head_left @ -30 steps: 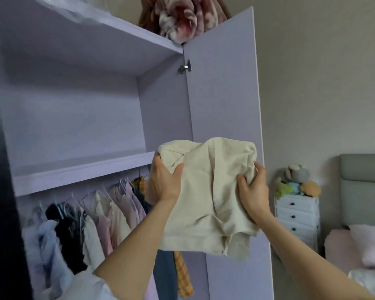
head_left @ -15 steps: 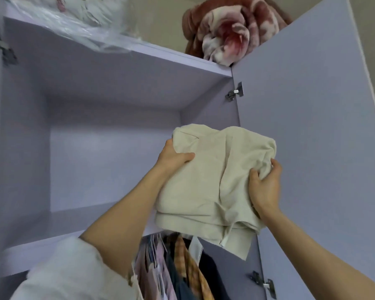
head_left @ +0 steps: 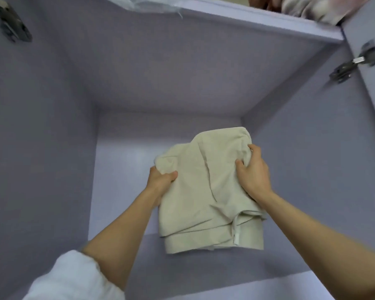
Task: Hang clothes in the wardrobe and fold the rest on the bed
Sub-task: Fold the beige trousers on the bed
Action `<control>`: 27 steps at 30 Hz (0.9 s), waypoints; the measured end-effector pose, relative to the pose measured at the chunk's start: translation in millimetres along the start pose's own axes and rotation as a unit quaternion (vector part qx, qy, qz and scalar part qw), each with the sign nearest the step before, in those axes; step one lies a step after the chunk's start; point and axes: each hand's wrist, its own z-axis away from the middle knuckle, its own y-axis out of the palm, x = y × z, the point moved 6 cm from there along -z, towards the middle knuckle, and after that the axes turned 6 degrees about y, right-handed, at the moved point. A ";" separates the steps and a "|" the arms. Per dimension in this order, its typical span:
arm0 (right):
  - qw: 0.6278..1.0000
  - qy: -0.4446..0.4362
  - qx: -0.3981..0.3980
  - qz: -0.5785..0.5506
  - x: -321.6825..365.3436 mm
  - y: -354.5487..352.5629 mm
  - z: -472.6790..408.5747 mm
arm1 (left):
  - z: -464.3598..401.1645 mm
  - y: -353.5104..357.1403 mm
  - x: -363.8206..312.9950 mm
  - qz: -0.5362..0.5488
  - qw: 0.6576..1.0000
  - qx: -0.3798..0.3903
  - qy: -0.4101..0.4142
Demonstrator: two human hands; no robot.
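Note:
A folded cream garment point(head_left: 206, 191) is inside the upper compartment of the lilac wardrobe point(head_left: 52, 148), over its shelf point(head_left: 204, 269). My left hand point(head_left: 160, 180) grips the garment's left edge, thumb on top. On the right edge, my right hand point(head_left: 252, 169) holds the cloth with fingers curled into it. Both arms reach up into the compartment. Whether the garment rests on the shelf or hangs just above it I cannot tell.
The compartment's back wall point(head_left: 160, 137) is close behind the garment. The open right door with its metal hinge point(head_left: 355, 63) stands at the right. A patterned blanket point(head_left: 307, 7) and a plastic-wrapped bundle point(head_left: 152, 3) lie on the wardrobe top.
Both hands have carried the garment up and forward, from in front of the door into the upper compartment. The view has tilted up, and the hanging clothes have dropped out of sight.

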 end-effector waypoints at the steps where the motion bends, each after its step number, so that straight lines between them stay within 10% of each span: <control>1: 1.000 -0.001 0.022 -0.001 -9.9 32.2 -13.1 | -16.8 -8.6 22.4 -0.012 1.000 -0.019 -0.012; 7: 0.985 0.032 0.171 -0.017 -45.0 163.5 -33.8 | -63.1 -71.9 113.6 -0.129 0.978 -0.089 -0.137; 11: 0.951 0.055 0.303 -0.035 -54.5 254.6 -3.4 | -64.8 -142.0 137.8 -0.379 0.900 -0.130 -0.170; 15: 0.879 -0.054 0.439 0.176 -57.2 303.5 34.0 | -63.4 -168.6 147.0 -0.589 0.790 -0.008 -0.171; 21: 0.785 -0.122 0.593 0.131 -37.5 307.6 67.6 | -21.3 -97.5 138.6 -0.523 0.816 0.222 -0.107; 27: 0.699 -0.132 0.650 0.268 -79.9 288.2 107.5 | 25.8 -108.7 147.6 -0.636 0.689 0.318 -0.140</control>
